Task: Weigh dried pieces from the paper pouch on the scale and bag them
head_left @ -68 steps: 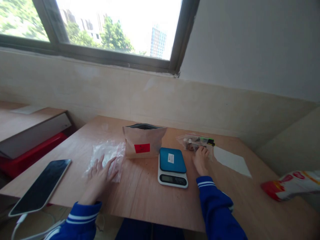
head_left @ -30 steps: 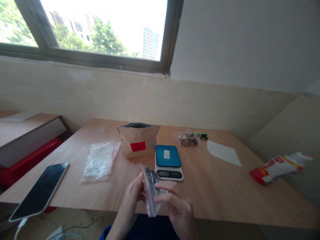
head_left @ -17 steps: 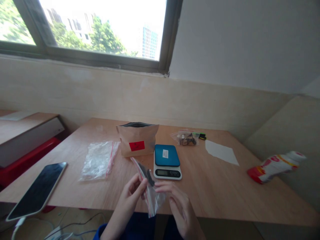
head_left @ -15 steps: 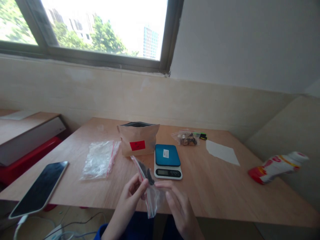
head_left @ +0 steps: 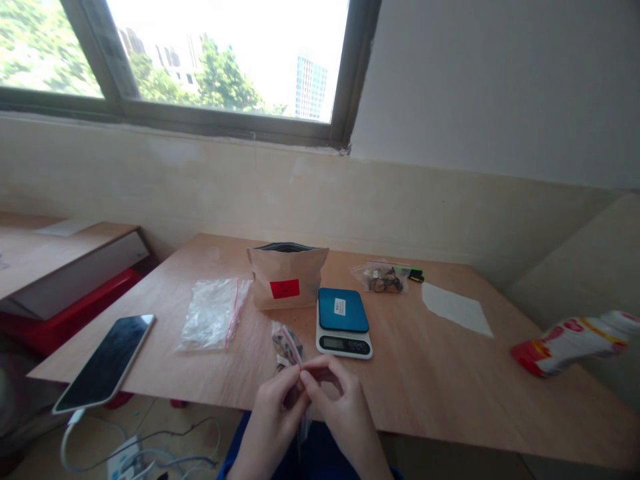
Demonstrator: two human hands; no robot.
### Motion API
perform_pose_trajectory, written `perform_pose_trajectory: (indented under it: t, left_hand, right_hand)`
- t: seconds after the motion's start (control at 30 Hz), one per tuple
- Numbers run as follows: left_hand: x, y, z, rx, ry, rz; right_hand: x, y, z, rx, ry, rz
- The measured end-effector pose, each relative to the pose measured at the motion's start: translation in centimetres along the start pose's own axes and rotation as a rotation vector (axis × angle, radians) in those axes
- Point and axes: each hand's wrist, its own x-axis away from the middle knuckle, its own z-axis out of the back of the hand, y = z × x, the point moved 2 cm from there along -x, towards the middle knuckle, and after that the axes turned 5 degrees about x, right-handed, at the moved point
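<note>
Grained wooden table [head_left: 425,373]; left hand [head_left: 277,405], right hand [head_left: 343,403] pinching crinkled clear plastic bag [head_left: 287,345].

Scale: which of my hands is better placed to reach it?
Probably your right hand: it is nearer the scale, while your left hand lies farther left. Both hands pinch the small bag, though.

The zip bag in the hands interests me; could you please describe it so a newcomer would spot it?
On the wooden table, find the blue-topped scale. Left of it, nearer the viewer, is the zip bag, reddish-striped and dark inside. Unlike the flat plastic at left and the filled bag at back right, it is pinched in both hands.
</note>
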Motion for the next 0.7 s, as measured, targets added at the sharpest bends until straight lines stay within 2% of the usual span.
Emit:
perform_pose_trajectory:
  t: [0.13, 0.27, 0.37, 0.47, 0.53, 0.63, 0.7]
  left_hand:
    - [0.2, 0.0, 0.3, 0.001, 0.012, 0.006]
    - [0.0, 0.6, 0.6, 0.022, 0.023, 0.006]
    - [-0.3, 1.0, 0.5, 0.058, 0.016, 0.008]
    - [-0.2, 1.1, 0.5, 0.123, 0.024, 0.061]
    - [0.0, 1.0, 0.9, 0.175, 0.073, 0.107]
    - [0.6, 0.9, 1.9, 0.202, 0.205, 0.135]
    - [0.9, 0.8, 2.5, 0.168, 0.221, 0.145]
  right_hand:
    - [-0.1, -0.2, -0.1, 0.066, 0.064, 0.045]
    - [0.1, 0.0, -0.4, 0.116, 0.250, 0.079]
    - [0.2, 0.3, -0.9, 0.089, 0.353, 0.091]
    - [0.1, 0.9, -1.2, 0.007, 0.362, 0.069]
    - [-0.1, 1.5, -0.5, -0.033, 0.412, 0.037]
    - [-0.4, 2.4, 1.9, -0.050, 0.648, -0.027]
    - [-0.5, 2.6, 3.4, -0.075, 0.722, -0.061]
